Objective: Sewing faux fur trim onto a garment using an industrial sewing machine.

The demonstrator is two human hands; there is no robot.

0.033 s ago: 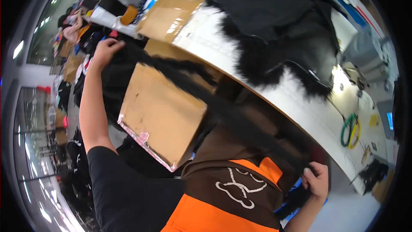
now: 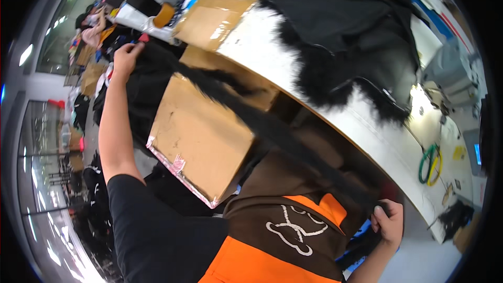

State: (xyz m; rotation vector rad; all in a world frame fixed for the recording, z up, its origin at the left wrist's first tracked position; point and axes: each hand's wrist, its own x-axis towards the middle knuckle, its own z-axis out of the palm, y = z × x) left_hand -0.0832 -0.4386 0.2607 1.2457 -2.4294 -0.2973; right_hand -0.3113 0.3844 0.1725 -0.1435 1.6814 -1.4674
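Note:
A long black fur strip [image 2: 262,123] runs diagonally across the front of my body, stretched between both hands. My left hand [image 2: 126,62], arm extended to the far left, pinches its upper end. At the lower right, my right hand [image 2: 389,221] is closed around the other end, close to the table edge. A loose tail of fur hangs off the strip over a cardboard box [image 2: 204,136]. On the white table [image 2: 361,139] lies a black garment piece [image 2: 351,36] edged with fluffy black fur.
Green and yellow-handled scissors [image 2: 429,165] lie on the table's right side, near a lit sewing machine [image 2: 450,76]. A taped carton [image 2: 212,21] abuts the table's far left end. Another person [image 2: 94,31] is at the far left among piles of cloth.
My left hand has shifted slightly left and up against the background, still pinching the strip. The strip looks a little straighter. The view has turned slightly; my right hand keeps its grip.

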